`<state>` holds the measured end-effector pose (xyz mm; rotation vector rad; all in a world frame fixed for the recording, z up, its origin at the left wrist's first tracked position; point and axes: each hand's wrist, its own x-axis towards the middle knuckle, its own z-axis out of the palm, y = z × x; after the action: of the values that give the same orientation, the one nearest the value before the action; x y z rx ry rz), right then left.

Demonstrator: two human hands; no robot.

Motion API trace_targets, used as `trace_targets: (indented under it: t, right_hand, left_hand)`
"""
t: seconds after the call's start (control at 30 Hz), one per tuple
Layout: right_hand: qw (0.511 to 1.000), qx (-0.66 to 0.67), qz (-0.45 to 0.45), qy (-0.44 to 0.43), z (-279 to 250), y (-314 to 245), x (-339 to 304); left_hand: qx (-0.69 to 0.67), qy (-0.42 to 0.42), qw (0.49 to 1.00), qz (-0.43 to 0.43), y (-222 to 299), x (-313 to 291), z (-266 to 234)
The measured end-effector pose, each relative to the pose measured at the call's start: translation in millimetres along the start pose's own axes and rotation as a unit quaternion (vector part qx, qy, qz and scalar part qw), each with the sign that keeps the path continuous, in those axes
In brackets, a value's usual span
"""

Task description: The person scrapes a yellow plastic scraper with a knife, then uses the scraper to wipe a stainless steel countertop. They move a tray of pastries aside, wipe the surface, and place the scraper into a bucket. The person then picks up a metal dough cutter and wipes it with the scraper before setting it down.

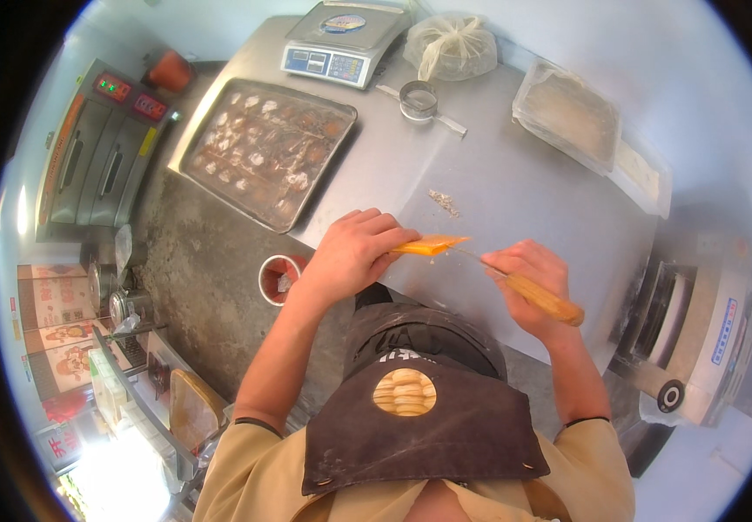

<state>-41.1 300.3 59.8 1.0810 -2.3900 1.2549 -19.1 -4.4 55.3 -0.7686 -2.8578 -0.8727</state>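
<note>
We counted two hands, one orange piece (428,246) and one wooden-handled tool (547,300). Clock directions were taken from the orange piece, with twelve straight away from the person. On the one metal table (500,193) we recorded one scale (332,63) at eleven o'clock, one tray (322,173) at ten, one sieve (418,101) and one tied bag (454,52) at twelve, and one tub (559,148) between one and two. One small heap of crumbs (443,204) lay near the orange piece at twelve. White patches in the tray were too blurred to count. We noted one machine (698,317) between three and four, one oven (97,161) between nine and ten, and one bucket (265,277) between eight and nine.

The left hand (359,248) was closed, its fingers and thumb pinching the left end of the orange piece, which sat at the table's near edge. The right hand (533,268) was wrapped around the tool, the handle protruding toward four o'clock. The tool's thin metal end pointed at the orange piece's right end; we could not tell whether they touched.
</note>
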Motion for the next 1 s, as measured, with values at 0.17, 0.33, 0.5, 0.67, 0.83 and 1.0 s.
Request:
trace_targets:
  t: [0.17,0.33,0.5,0.67,0.83,1.0]
  right_hand:
    - [0.998,-0.052,-0.042,-0.024,-3,-8,8]
    - [0.984,-0.164,-0.058,-0.036,9,-16,9]
    - [0.976,-0.215,-0.034,-0.028,19,-19,3]
    - [0.975,-0.22,-0.022,-0.026,21,-19,-2]
    - [0.968,-0.251,0.011,0.019,13,-4,-5]
    - [0.986,-0.151,0.055,0.045,10,-7,-11]
  left_hand:
    - [0.039,-0.007,0.999,0.013,5,3,-5]
    - [0.076,0.003,0.997,0.019,9,3,-4]
    - [0.106,0.033,0.994,0.015,12,3,3]
    - [0.109,0.038,0.993,-0.004,14,1,9]
    - [0.11,0.053,0.992,-0.023,11,-5,7]
    - [0.114,0.087,0.989,-0.025,11,-7,9]
